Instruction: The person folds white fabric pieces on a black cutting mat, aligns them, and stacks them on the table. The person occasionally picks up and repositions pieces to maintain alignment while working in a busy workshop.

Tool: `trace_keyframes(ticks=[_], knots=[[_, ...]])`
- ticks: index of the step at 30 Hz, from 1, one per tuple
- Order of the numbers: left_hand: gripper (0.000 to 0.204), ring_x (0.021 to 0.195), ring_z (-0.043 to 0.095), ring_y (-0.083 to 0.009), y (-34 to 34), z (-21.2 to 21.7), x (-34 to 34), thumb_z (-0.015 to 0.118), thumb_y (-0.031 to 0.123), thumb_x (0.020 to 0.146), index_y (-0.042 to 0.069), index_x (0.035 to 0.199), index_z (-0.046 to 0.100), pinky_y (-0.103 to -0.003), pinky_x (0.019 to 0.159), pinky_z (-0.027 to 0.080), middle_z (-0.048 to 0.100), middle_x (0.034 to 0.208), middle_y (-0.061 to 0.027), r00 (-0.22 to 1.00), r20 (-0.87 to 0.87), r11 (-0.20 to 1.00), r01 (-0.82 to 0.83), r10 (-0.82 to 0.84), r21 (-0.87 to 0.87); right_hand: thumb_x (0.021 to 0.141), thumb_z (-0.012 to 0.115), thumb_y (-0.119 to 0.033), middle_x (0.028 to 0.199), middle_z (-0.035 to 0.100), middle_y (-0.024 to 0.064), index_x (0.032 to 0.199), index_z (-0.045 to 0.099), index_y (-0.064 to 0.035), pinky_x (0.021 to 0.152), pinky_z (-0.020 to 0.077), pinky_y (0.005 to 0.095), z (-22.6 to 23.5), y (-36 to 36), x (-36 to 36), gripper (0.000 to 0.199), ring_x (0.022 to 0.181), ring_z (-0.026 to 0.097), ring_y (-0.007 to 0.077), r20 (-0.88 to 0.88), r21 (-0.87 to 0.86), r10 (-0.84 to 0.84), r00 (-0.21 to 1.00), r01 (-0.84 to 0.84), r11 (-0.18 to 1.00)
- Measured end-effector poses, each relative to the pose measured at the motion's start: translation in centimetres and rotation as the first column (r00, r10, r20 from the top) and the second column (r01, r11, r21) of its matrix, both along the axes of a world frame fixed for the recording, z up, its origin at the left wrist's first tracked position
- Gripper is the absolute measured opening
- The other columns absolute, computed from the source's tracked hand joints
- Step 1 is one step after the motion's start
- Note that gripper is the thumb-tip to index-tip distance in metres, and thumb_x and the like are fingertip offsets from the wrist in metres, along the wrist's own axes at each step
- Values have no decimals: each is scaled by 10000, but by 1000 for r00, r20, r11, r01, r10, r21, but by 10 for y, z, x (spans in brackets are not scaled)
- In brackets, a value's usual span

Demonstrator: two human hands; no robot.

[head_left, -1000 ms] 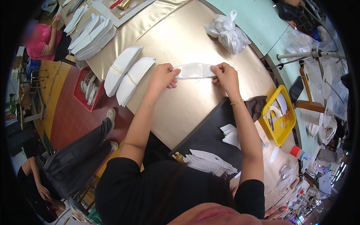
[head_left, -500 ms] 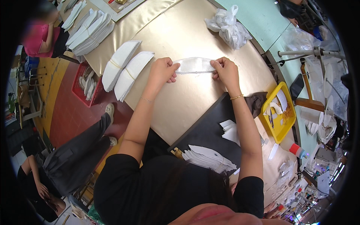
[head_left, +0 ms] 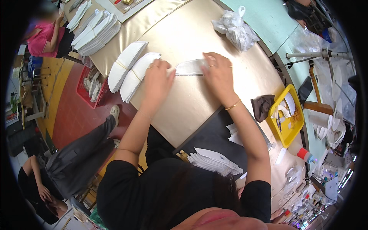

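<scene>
A flat white fabric piece lies on the shiny gold tabletop, stretched between both hands. My left hand grips its left end, fingers curled over it. My right hand presses and pinches its right end; a thin gold bracelet sits on that wrist. Just left of my left hand lie two banded stacks of the same white curved pieces.
A crumpled white plastic bag lies at the far side. More white stacks sit at the back left, loose pieces near my body. A yellow tray and dark cloth lie right. Other people sit at left.
Both hands and the white piece sit slightly higher in the picture than before; the head view has shifted closer. The grip on both ends of the piece is unchanged.
</scene>
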State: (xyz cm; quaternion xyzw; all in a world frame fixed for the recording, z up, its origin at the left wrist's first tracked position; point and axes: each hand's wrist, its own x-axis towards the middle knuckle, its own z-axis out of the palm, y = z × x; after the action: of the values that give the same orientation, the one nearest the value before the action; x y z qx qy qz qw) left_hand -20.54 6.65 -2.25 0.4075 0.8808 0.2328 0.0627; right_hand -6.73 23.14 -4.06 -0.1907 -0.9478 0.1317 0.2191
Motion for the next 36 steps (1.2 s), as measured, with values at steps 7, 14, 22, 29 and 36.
trace_keyframes(ticks=[7,14,22,29,36], knots=[[544,1343,415,-318,-9,-50,14,650,211,874,-14,1343,489,-475,1102,339,465,1419,-164,872,-210,894,448,-443,-27,992,408,-398,1557,320,68,1467,388,-106,1182,187,470,-37,-22,-13,558,1441,271,263,230,23,222,948,-233,972],[519,1320,446,-295,-12,-55,16,632,270,884,5,1316,521,-453,1104,345,490,1405,-152,867,-291,901,432,-404,36,1002,364,-496,1596,236,9,1526,282,-188,1199,131,454,-27,19,35,613,1470,204,224,447,-13,92,890,-97,995],[467,1306,437,-328,-4,-32,7,652,263,873,-1,1246,556,-464,1093,335,504,1363,-166,865,-163,878,477,-475,-30,944,347,-652,1612,186,30,1531,264,-182,1174,93,565,-19,43,62,757,1484,164,258,602,139,-146,785,77,987],[657,1440,244,-352,48,-43,31,605,280,889,23,1445,366,-539,1154,205,277,1546,-188,867,-329,895,431,-375,115,938,540,-362,1590,220,133,1516,233,-29,1147,162,598,-14,24,39,734,1464,208,314,333,149,-107,937,60,987],[680,1435,276,-308,55,-61,30,515,354,918,-17,1459,338,-509,1162,194,314,1534,-196,873,-303,919,393,-382,-29,1019,327,-421,1595,234,65,1512,318,-221,1159,101,592,-25,31,2,532,1473,180,304,341,61,-27,940,6,998]])
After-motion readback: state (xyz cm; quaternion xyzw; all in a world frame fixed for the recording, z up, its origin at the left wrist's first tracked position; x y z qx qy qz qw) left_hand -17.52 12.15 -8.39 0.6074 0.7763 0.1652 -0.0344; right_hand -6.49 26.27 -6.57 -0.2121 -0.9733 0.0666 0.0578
